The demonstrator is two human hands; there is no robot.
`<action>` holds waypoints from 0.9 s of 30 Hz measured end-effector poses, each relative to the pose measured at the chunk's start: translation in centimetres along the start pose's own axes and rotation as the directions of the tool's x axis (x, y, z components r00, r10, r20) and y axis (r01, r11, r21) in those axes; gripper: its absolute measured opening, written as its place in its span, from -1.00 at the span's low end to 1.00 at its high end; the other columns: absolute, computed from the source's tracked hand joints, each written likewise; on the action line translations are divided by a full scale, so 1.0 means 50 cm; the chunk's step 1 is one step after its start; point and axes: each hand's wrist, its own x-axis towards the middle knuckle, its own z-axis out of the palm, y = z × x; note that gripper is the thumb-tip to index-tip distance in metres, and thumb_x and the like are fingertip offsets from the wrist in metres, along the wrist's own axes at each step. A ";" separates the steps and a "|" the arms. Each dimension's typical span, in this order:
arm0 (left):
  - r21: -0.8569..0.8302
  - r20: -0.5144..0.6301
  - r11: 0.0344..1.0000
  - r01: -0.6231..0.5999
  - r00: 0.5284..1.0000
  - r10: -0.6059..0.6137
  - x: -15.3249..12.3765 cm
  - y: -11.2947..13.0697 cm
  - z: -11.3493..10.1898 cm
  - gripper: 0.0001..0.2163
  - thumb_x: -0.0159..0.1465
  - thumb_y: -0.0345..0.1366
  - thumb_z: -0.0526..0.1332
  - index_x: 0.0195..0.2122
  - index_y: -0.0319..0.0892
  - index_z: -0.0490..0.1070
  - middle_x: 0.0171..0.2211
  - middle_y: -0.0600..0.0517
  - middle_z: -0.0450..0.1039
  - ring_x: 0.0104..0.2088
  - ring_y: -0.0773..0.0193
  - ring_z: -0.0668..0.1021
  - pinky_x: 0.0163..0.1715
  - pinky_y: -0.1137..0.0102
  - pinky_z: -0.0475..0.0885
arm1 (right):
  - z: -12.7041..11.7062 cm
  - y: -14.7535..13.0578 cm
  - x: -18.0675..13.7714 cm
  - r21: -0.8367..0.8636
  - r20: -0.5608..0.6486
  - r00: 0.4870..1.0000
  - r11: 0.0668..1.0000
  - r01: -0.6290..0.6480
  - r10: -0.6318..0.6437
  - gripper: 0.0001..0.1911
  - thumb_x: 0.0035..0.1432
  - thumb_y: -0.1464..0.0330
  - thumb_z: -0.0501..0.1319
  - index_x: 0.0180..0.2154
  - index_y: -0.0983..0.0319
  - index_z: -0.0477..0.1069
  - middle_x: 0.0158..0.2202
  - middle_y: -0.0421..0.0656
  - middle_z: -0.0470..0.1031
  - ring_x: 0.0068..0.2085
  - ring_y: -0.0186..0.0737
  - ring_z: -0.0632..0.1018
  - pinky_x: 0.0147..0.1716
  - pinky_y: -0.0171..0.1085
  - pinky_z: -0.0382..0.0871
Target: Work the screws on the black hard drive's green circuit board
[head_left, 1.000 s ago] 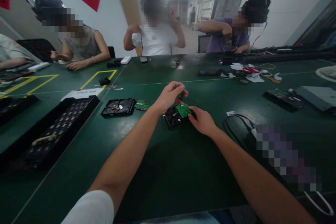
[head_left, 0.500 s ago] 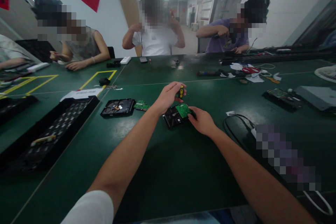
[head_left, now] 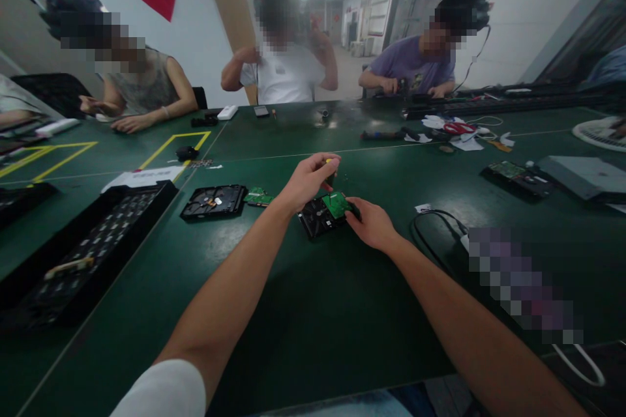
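My left hand (head_left: 313,176) is closed around a short yellow-and-black screwdriver (head_left: 331,174), held upright over a hard drive. Beneath it the black hard drive (head_left: 313,220) lies on the green table, a green circuit board (head_left: 335,206) on its upper face. The screwdriver's tip is too small to make out, so I cannot tell if it touches a screw. With fingers and thumb, my right hand (head_left: 374,225) grips the drive's right edge. To the left lie a second hard drive (head_left: 214,202) and a loose green circuit board (head_left: 258,197).
A long black tray (head_left: 92,254) stands at the left. On the right are a cable (head_left: 415,228), another drive (head_left: 516,179) and a grey box (head_left: 581,177). Paper scraps (head_left: 464,141) and a white fan (head_left: 601,133) lie farther back. Several people sit across the table.
The screwdriver has turned in my left fingers, showing less of its yellow side. My right hand keeps its hold. Across the table, the person at the right has lowered a raised arm.
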 end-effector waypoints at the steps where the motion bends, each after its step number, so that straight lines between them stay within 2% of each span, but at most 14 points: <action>1: -0.038 0.013 0.999 0.011 1.000 -0.010 0.000 0.000 0.001 -0.66 0.33 -0.06 0.31 -0.01 -0.19 0.48 -0.23 -0.05 0.50 -0.23 0.25 0.55 -0.44 0.48 0.49 | 0.000 0.000 0.000 -0.002 -0.001 1.000 1.000 -0.001 0.001 -0.57 0.41 0.28 0.16 0.25 0.18 0.39 0.10 -0.03 0.58 -0.08 -0.10 0.60 -0.09 -0.20 0.40; 5: -0.154 0.023 0.986 0.059 0.998 -0.056 0.002 -0.002 0.003 -0.72 0.35 -0.11 0.28 -0.02 -0.15 0.38 -0.17 -0.09 0.55 -0.14 0.16 0.60 -0.43 0.43 0.55 | 0.000 0.000 0.000 -0.014 -0.001 1.000 1.000 0.007 -0.007 -0.58 0.41 0.27 0.16 0.23 0.20 0.39 0.12 -0.01 0.57 -0.03 -0.07 0.61 -0.06 -0.18 0.40; 8: -0.172 0.005 0.983 0.055 0.998 -0.055 0.003 -0.002 0.003 -0.78 0.37 -0.14 0.22 -0.08 -0.15 0.41 -0.13 -0.09 0.54 -0.11 0.18 0.58 -0.36 0.38 0.59 | 0.002 0.001 0.001 -0.015 -0.001 1.000 1.000 0.005 -0.005 -0.58 0.41 0.26 0.15 0.23 0.21 0.39 0.14 -0.01 0.56 0.03 -0.03 0.60 0.00 -0.16 0.41; 11: -0.107 -0.017 0.994 0.010 1.000 -0.012 0.004 -0.002 0.002 -0.78 0.37 -0.12 0.22 -0.15 -0.17 0.48 -0.14 -0.07 0.50 -0.13 0.22 0.54 -0.38 0.44 0.56 | 0.004 0.001 0.002 -0.007 -0.012 1.000 1.000 0.000 0.000 -0.58 0.41 0.27 0.14 0.24 0.20 0.38 0.17 -0.01 0.55 0.07 -0.01 0.59 0.05 -0.13 0.41; 14: 0.014 -0.025 0.999 -0.036 0.999 0.037 0.005 -0.001 0.000 -0.73 0.34 -0.05 0.27 -0.19 -0.17 0.53 -0.25 -0.01 0.46 -0.27 0.30 0.49 -0.45 0.51 0.47 | 0.004 0.002 0.002 0.005 -0.010 1.000 1.000 0.006 -0.006 -0.58 0.41 0.26 0.14 0.24 0.20 0.38 0.18 -0.01 0.54 0.09 -0.01 0.58 0.08 -0.12 0.40; 18: 0.098 0.010 0.993 -0.058 0.998 0.057 0.004 0.000 -0.003 -0.68 0.33 0.00 0.29 -0.16 -0.17 0.58 -0.31 0.01 0.43 -0.34 0.34 0.46 -0.46 0.51 0.43 | 0.002 0.002 0.000 0.010 -0.003 1.000 1.000 0.007 -0.007 -0.57 0.42 0.25 0.12 0.24 0.20 0.38 0.16 -0.02 0.55 0.07 -0.02 0.59 0.03 -0.14 0.41; 23: -0.048 0.039 0.999 0.013 0.999 -0.011 -0.001 0.004 0.001 -0.69 0.33 -0.05 0.30 -0.05 -0.16 0.46 -0.23 -0.04 0.52 -0.23 0.26 0.56 -0.43 0.47 0.50 | -0.001 0.001 -0.001 0.001 -0.010 1.000 1.000 -0.006 0.006 -0.54 0.42 0.24 0.14 0.27 0.20 0.36 0.10 -0.01 0.58 0.02 -0.03 0.60 -0.03 -0.17 0.40; 27: -0.150 0.017 0.986 0.068 0.998 -0.066 -0.002 0.008 0.005 -0.77 0.38 -0.10 0.23 -0.11 -0.16 0.39 -0.14 -0.09 0.56 -0.15 0.21 0.60 -0.41 0.44 0.54 | -0.001 0.000 -0.002 -0.016 -0.006 1.000 1.000 -0.016 0.016 -0.52 0.42 0.24 0.14 0.30 0.21 0.33 -0.01 -0.02 0.62 -0.11 -0.07 0.61 -0.13 -0.20 0.38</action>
